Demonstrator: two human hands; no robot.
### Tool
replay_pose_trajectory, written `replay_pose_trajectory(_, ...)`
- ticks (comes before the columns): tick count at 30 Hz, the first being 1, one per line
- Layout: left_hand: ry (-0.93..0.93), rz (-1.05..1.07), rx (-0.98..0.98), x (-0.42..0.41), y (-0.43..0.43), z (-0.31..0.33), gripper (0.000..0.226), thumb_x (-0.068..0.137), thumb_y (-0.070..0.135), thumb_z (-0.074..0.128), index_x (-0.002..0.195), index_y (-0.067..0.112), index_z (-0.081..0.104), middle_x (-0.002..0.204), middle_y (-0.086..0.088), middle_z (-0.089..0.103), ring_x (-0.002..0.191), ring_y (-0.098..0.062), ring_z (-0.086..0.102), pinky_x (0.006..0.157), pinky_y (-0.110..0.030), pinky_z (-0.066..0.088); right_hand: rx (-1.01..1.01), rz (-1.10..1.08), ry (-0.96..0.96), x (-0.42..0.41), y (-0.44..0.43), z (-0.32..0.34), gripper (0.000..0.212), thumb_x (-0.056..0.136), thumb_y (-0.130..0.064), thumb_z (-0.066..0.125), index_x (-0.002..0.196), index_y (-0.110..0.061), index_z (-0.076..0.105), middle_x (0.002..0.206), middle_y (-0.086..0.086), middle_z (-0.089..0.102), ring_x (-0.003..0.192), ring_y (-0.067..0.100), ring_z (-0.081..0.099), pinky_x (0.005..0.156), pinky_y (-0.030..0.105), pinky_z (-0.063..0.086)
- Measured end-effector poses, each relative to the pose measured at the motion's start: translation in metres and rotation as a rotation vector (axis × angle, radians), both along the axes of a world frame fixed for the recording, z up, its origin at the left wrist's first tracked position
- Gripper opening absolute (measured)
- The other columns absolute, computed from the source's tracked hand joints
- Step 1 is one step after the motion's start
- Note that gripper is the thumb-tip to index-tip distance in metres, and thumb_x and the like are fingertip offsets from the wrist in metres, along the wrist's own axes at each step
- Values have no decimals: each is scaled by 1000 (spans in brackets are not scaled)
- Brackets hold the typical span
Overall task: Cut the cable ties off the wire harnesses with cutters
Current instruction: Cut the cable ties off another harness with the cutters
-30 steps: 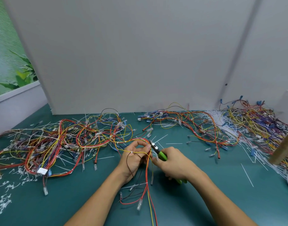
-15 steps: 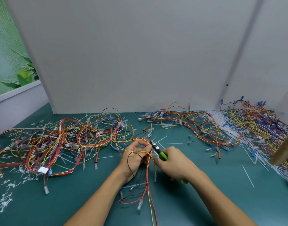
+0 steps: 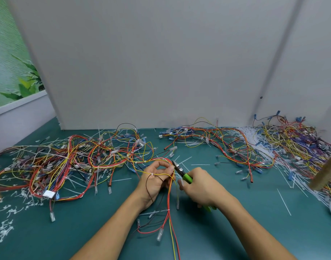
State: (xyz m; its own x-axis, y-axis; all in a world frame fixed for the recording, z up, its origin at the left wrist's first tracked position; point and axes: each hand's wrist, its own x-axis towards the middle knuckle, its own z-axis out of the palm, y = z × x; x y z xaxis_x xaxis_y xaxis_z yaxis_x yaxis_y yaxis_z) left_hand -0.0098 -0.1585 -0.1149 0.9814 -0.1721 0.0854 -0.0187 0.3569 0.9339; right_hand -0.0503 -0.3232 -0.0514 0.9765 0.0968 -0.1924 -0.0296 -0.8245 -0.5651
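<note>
Fingertips [image 3: 170,168] of the left hand [image 3: 153,182] pinch a thin harness of red and yellow wires [image 3: 169,196], which hangs from the pinch and trails over the teal table top [image 3: 236,233] toward the near edge. The right hand [image 3: 202,188] grips the green-handled cutters [image 3: 182,173] with curled fingers. The dark metal nose lies against the wires just beyond the left fingertips; whether its blades are parted is too small to tell. A small white cable tie [image 3: 152,174] sits on a yellow wire across the left palm, just left of the nose, and a thin black wire [image 3: 147,186] loops over that hand. Behind on the left lies a tangled heap of coloured harnesses [image 3: 67,162], its strands running into the held wires. Cut white tie scraps [image 3: 5,228] lie at far left, and a pile of loose white ties [image 3: 254,136] at the back right.
</note>
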Motion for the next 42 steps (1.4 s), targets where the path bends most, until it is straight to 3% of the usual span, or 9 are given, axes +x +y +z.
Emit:
replay_pose_trajectory(4, 1, -1, 1, 0, -1, 0, 20, 79, 17, 72, 89, 8, 58, 63, -13, 65, 51, -18, 52, 49, -22, 43, 22, -12, -14, 3, -3, -2, 40, 99, -40, 54, 83, -4, 61, 63, 5, 55, 42, 22, 57, 44, 29, 51)
replay_pose_trajectory(8, -3, -6, -28, 1, 1, 0, 20, 79, 16, 72, 90, 6, 58, 64, -13, 65, 49, -18, 52, 48, -22, 44, 24, -5, -52, 3, -2, -7, 42, 97, -48, 57, 74, -13, 52, 66, 4, 52, 56, 24, 48, 55, 33, 46)
replay_pose_trajectory(12, -11, -11, -8, 1, 1, -1, 21, 79, 18, 73, 89, 7, 58, 64, -12, 65, 52, -18, 53, 49, -22, 44, 2, 31, -64, 2, -3, -8, 39, 97, -47, 56, 78, -13, 55, 69, 3, 55, 59, 22, 49, 55, 32, 42)
replay_pose_trajectory(17, -20, -19, 15, 0, 1, -2, 21, 79, 19, 73, 89, 8, 58, 64, -12, 65, 50, -16, 51, 48, -21, 43, -5, 12, -41, 4, -4, -6, 36, 98, -40, 55, 77, -11, 55, 70, 7, 57, 53, 26, 54, 54, 36, 52)
replay_pose_trajectory(23, -16, -13, 12, 1, 0, -2, 22, 78, 19, 73, 88, 8, 58, 65, -13, 64, 51, -18, 51, 49, -22, 42, -31, -2, -92, 5, -5, -9, 39, 96, -42, 57, 72, -12, 54, 65, 3, 51, 56, 24, 40, 50, 31, 36)
replay_pose_trajectory(26, -11, -8, -12, 2, 1, -3, 21, 78, 17, 73, 90, 7, 58, 65, -13, 63, 52, -19, 50, 50, -23, 42, -4, 17, -100, 3, -2, -9, 43, 95, -50, 56, 74, -13, 54, 67, 6, 58, 56, 27, 50, 51, 33, 44)
replay_pose_trajectory(29, -11, -11, -10, 2, 1, -2, 22, 78, 18, 73, 90, 7, 58, 65, -13, 64, 51, -19, 51, 50, -23, 43, 24, 44, -93, 1, -3, -6, 42, 95, -48, 55, 82, -8, 57, 78, 16, 68, 67, 37, 65, 61, 44, 58)
replay_pose_trajectory(34, -9, -13, -4, 1, 1, -2, 23, 78, 18, 73, 91, 7, 57, 65, -14, 64, 50, -18, 50, 48, -23, 43, 13, 14, -100, 1, -1, -7, 42, 99, -43, 54, 85, -5, 58, 81, 19, 67, 56, 28, 55, 62, 48, 58)
replay_pose_trajectory(42, -2, -2, -16, 2, 0, -1, 21, 78, 19, 73, 89, 9, 58, 65, -14, 65, 52, -20, 50, 48, -23, 43, 11, 0, -96, 3, -1, -9, 42, 98, -47, 55, 73, -13, 53, 67, 6, 56, 52, 27, 57, 55, 42, 56)
